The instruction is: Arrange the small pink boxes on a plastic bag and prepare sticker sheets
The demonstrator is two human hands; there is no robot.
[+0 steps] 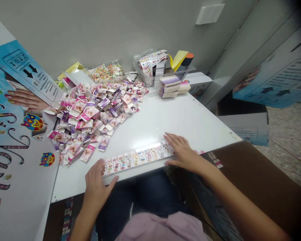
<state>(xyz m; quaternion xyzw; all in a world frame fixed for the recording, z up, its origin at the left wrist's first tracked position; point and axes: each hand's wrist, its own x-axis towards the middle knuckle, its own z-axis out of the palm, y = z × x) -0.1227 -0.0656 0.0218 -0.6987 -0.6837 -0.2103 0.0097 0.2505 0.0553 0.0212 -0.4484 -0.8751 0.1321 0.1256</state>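
Observation:
A long white strip of nail stickers (pixel 137 158), printed with rows of small coloured designs, lies along the front edge of the white table (pixel 170 117). At its left end is my left hand (pixel 96 184), fingers at the strip's end and thumb on the near side. My right hand (pixel 182 151) holds the other end, its fingers over the far edge and its thumb near the front edge. The strip's two ends are partly hidden under the hands. Beyond it on the left spreads a heap of small pink and purple printed boxes (pixel 90 113).
At the back stand a clear tray of colourful small packets (pixel 105 72) and a clear bin (pixel 155 80) with sticker strips. Stacked small cartons (pixel 169 87) sit before the bin. A large printed carton (pixel 22 134) borders the table's left; a brown cardboard box (pixel 253 180) stands at right.

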